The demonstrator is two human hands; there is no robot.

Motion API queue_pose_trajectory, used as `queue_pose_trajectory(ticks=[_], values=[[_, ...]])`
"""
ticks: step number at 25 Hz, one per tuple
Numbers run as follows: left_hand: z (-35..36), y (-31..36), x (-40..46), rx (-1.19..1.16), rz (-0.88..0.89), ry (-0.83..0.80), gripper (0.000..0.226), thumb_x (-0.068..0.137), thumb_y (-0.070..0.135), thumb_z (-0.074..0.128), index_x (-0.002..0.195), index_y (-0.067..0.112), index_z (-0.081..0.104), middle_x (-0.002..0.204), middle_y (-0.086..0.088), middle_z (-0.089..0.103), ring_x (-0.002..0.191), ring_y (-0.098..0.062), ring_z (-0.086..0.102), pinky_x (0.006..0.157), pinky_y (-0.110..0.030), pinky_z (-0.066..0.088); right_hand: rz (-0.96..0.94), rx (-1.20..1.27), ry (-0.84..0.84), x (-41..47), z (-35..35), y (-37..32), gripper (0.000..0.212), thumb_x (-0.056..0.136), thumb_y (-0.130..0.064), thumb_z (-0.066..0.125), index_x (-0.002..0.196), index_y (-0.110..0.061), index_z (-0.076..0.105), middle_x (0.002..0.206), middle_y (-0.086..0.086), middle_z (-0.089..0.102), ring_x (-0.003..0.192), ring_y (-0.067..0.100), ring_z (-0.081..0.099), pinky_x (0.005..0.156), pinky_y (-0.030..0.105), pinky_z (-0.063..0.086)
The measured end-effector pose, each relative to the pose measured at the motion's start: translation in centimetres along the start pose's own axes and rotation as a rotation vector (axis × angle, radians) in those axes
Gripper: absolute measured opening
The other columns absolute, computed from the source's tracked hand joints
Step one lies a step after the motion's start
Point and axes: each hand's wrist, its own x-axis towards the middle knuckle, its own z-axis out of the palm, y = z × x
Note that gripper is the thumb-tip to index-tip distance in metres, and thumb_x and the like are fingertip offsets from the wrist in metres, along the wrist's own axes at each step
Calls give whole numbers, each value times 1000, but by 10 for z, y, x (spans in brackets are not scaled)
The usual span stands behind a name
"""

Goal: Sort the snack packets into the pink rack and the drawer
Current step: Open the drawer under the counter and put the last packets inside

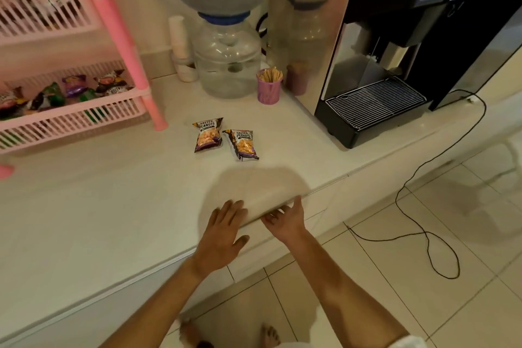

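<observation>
Two salted peanut packets lie side by side on the white counter [113, 206]: the left packet [207, 135] and the right packet [243, 144]. The pink rack [113, 45] stands at the far left, and its lower shelf holds several snack packets [70, 90]. My left hand [226, 230] rests flat on the counter's front edge, fingers straight. My right hand [286, 219] is palm-up at that edge, fingers curled under the lip above the drawer front [282, 251]. The drawer looks closed.
A water dispenser jar [227, 65] with paper cups [180, 48] stands behind the packets, next to a purple cup of wooden sticks [269, 86]. A black coffee machine [395, 65] fills the right. A black cable [429, 234] trails over the tiled floor.
</observation>
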Motion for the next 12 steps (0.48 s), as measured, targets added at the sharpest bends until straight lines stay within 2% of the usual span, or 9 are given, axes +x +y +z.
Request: queue_pose_trajectory(ticks=[5, 8, 10, 12], values=[[-1, 0, 2, -17, -46, -11, 51, 98, 37, 42, 144, 17, 34, 158, 4, 16, 147, -18, 1, 116, -34, -1, 5, -104, -51, -4, -21, -1, 80, 87, -73, 29, 118, -4, 53, 116, 18, 60, 115, 36, 56, 95, 44, 43], [-2, 0, 3, -65, -71, -24, 47, 99, 32, 39, 144, 17, 34, 158, 4, 17, 146, -17, 1, 116, -33, -1, -2, -185, -39, -12, -43, -1, 78, 88, -72, 26, 121, -6, 53, 111, 18, 63, 105, 34, 60, 88, 41, 44], [-1, 0, 5, -70, -76, -18, 45, 100, 30, 38, 142, 17, 36, 157, 3, 20, 146, -18, 4, 116, -34, 1, -3, -256, -13, -22, -62, 0, 75, 90, -70, 25, 122, -7, 52, 112, 18, 63, 103, 34, 60, 93, 42, 41], [1, -1, 6, -69, -77, 0, 42, 100, 27, 39, 141, 17, 39, 156, 2, 24, 146, -19, 8, 117, -35, 4, -7, -387, 13, -33, -84, -2, 73, 92, -68, 23, 116, -6, 54, 109, 19, 65, 99, 34, 64, 91, 41, 42]])
